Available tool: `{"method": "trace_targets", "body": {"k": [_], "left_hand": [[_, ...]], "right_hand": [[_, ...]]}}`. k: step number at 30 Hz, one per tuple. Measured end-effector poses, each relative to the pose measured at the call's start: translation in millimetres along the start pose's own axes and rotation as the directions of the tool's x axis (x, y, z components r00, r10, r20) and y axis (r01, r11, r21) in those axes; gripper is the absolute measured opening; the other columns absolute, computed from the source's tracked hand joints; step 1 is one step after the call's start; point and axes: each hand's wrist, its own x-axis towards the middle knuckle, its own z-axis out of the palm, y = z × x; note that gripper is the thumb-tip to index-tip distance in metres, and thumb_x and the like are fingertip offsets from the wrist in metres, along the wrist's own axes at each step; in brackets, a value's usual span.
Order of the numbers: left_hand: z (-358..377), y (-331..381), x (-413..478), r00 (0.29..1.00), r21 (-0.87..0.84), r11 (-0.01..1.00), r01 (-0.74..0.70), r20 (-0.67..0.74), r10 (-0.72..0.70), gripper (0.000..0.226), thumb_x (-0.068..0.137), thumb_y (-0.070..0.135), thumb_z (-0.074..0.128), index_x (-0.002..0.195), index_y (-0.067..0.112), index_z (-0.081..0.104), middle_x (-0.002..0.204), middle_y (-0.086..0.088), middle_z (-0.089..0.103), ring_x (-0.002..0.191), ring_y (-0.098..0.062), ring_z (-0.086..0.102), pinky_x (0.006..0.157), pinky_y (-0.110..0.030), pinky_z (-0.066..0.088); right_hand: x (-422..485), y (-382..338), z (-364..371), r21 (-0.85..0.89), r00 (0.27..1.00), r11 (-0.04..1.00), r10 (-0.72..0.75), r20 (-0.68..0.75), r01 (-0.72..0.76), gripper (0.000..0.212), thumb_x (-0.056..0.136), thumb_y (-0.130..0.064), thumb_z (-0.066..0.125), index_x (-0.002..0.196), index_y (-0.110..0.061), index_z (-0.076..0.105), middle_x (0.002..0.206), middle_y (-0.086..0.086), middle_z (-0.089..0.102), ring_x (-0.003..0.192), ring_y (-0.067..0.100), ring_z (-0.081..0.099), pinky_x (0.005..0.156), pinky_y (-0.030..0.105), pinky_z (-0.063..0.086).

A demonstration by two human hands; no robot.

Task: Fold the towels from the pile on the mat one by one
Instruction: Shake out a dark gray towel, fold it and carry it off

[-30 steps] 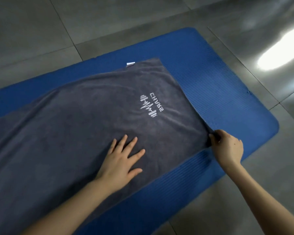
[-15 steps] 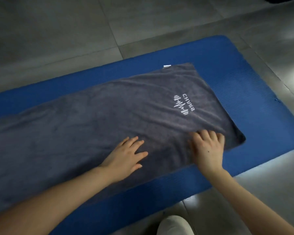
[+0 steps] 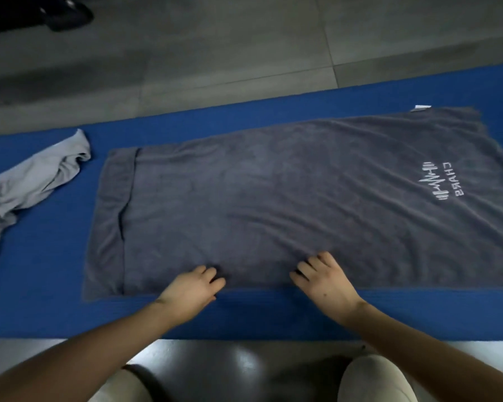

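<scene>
- Both hands sit at the near edge of the dark grey towel (image 3: 273, 198), a little apart.
- Left hand (image 3: 190, 288): fingers curled down onto the near hem, tips hidden in shadow; whether they pinch the cloth cannot be told.
- Right hand (image 3: 325, 281): fingers curled into the cloth, which puckers in creases running toward them.
- That towel lies spread flat along the blue mat (image 3: 55, 309), long side left to right, with a narrower under-layer showing at its left end.
- A white logo (image 3: 436, 181) is printed near its right end, and a small white tag (image 3: 422, 107) sticks out at the far right corner.
- A light grey towel (image 3: 26, 184) lies crumpled on the mat's left part, apart from the dark one.
- The mat rests on a grey tiled floor (image 3: 244, 53).
</scene>
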Motion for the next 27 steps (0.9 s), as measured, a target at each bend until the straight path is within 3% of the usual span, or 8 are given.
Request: {"method": "trace_targets", "body": {"k": [4, 7, 10, 13, 17, 19, 21, 27], "left_hand": [[8.1, -0.8, -4.2, 0.994, -0.012, 0.997, 0.082, -0.071, -0.083, 0.053, 0.038, 0.027, 0.091, 0.086, 0.02, 0.068, 0.077, 0.0, 0.062, 0.063, -0.017, 0.061, 0.041, -0.021, 0.048], [8.8, -6.5, -4.4, 0.995, 0.017, 0.998, 0.06, -0.077, -0.059, 0.063, 0.021, 0.011, 0.086, 0.081, 0.019, 0.07, 0.071, 0.002, 0.062, 0.059, -0.014, 0.062, 0.045, -0.019, 0.049], [12.3, -9.4, -9.2, 0.999, 0.046, 0.998, -0.04, -0.032, 0.042, 0.054, 0.025, 0.012, 0.087, 0.074, 0.022, 0.067, 0.064, 0.005, 0.059, 0.055, -0.01, 0.058, 0.045, -0.017, 0.048], [3.9, -9.8, -19.5, 0.987, 0.077, 0.985, -0.157, 0.051, 0.154, 0.041, 0.04, 0.023, 0.086, 0.075, 0.025, 0.065, 0.068, 0.007, 0.059, 0.061, -0.011, 0.059, 0.05, -0.018, 0.046], [-28.7, -43.5, -38.9, 0.986, 0.1, 0.983, -0.152, 0.083, 0.144, 0.03, 0.081, 0.03, 0.065, 0.108, 0.02, 0.059, 0.106, -0.002, 0.057, 0.102, -0.023, 0.053, 0.08, -0.033, 0.045], [-53.5, -68.2, -54.3, 0.972, 0.105, 0.969, -0.224, -0.046, 0.229, 0.029, 0.059, 0.03, 0.081, 0.081, 0.022, 0.064, 0.081, 0.003, 0.061, 0.077, -0.017, 0.06, 0.06, -0.025, 0.05], [-67.3, -92.6, -75.4, 0.972, 0.106, 0.967, -0.233, 0.014, 0.233, 0.037, 0.036, 0.03, 0.089, 0.061, 0.024, 0.061, 0.061, 0.007, 0.056, 0.055, -0.012, 0.056, 0.043, -0.017, 0.044], [-32.7, -134.5, -124.9, 1.0, 0.087, 0.996, -0.01, 0.0, 0.01, 0.035, 0.041, 0.038, 0.089, 0.058, 0.029, 0.06, 0.059, 0.01, 0.053, 0.054, -0.009, 0.055, 0.042, -0.017, 0.039]], "right_hand": [[-3.8, -2.8, 2.7, 0.004, 0.996, 0.997, -0.082, 0.024, 0.082, 0.045, 0.053, -0.022, 0.084, 0.096, -0.017, 0.072, 0.081, 0.002, 0.066, 0.073, 0.024, 0.063, 0.09, 0.04, 0.036], [1.3, -7.7, -0.3, -0.007, 0.994, 0.994, -0.107, 0.038, 0.107, 0.037, 0.048, -0.018, 0.085, 0.083, -0.017, 0.073, 0.074, 0.001, 0.064, 0.065, 0.021, 0.061, 0.084, 0.035, 0.031], [2.4, -17.0, -3.1, -0.011, 0.989, 0.991, -0.131, 0.069, 0.132, 0.029, 0.046, -0.018, 0.084, 0.073, -0.017, 0.071, 0.069, 0.0, 0.062, 0.064, 0.019, 0.059, 0.084, 0.034, 0.03], [0.8, -24.1, -5.4, 0.007, 0.99, 0.994, -0.108, 0.092, 0.107, 0.026, 0.043, -0.02, 0.08, 0.066, -0.017, 0.068, 0.066, 0.0, 0.059, 0.062, 0.021, 0.057, 0.082, 0.035, 0.029], [10.8, -46.0, -12.0, 0.118, 0.999, 0.992, -0.035, -0.014, 0.036, 0.022, 0.06, -0.021, 0.062, 0.08, -0.02, 0.07, 0.074, -0.004, 0.06, 0.068, 0.021, 0.056, 0.08, 0.034, 0.031], [22.4, -65.7, -15.1, 0.163, 0.996, 0.984, -0.065, -0.064, 0.075, 0.025, 0.061, -0.018, 0.06, 0.083, -0.02, 0.071, 0.077, -0.004, 0.062, 0.072, 0.021, 0.058, 0.082, 0.035, 0.032], [38.0, -85.5, -17.7, 0.191, 0.987, 0.974, -0.101, -0.128, 0.125, 0.016, 0.068, -0.021, 0.061, 0.082, -0.02, 0.069, 0.079, -0.004, 0.063, 0.073, 0.021, 0.059, 0.081, 0.035, 0.032], [85.1, -131.5, -6.9, 0.171, 0.984, 0.974, -0.129, -0.123, 0.149, 0.02, 0.08, -0.035, 0.061, 0.094, -0.022, 0.068, 0.09, -0.004, 0.065, 0.084, 0.021, 0.063, 0.088, 0.037, 0.035]]}}
